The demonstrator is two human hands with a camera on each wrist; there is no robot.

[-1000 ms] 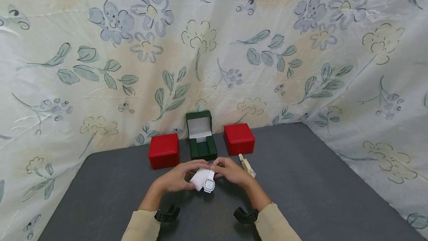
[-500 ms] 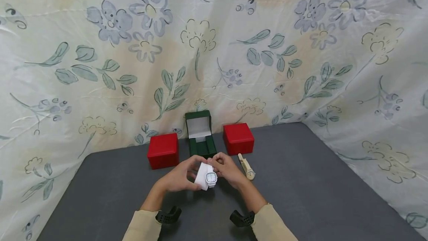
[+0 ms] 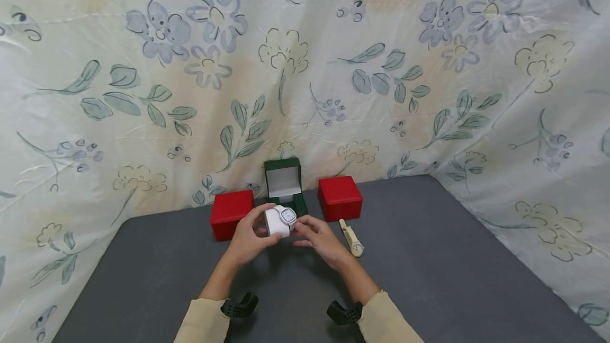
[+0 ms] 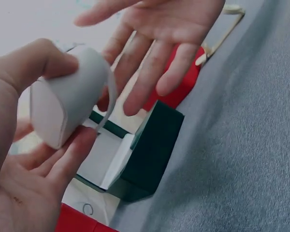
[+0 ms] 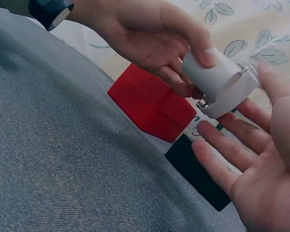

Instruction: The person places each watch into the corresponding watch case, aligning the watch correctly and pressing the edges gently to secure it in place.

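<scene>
Curtain (image 3: 305, 94), pale and flower-printed, forms the backdrop beyond the far edge of the grey bench (image 3: 429, 258) at which you work. Near that edge stand the left red box (image 3: 232, 213) and the right red box (image 3: 340, 196), both closed; between them is the green box (image 3: 283, 174), lid raised and lining exposed. Your left hand (image 3: 247, 237) pinches the white cushion (image 3: 276, 225) between thumb and fingers, holding it up before the green box. Your right hand (image 3: 321, 238) faces it with fingers extended and spread, tips close to the cushion's other end; whether they touch cannot be told. Just in front of the right red box lies the cream watch (image 3: 351, 238), apart from both hands. Smallest is the white watch (image 3: 288, 216), dial uppermost at the cushion's right-hand end, its strap (image 5: 230, 95) arching away from the cushion in both wrist views.

Progress, as judged: the white watch and cushion are together, and the green box is open. Left: the strap does not yet appear snug, and you cannot confirm here whether its buckle is fastened; cushion and white watch are outside the green box, and the cream watch lies unhandled.
</scene>
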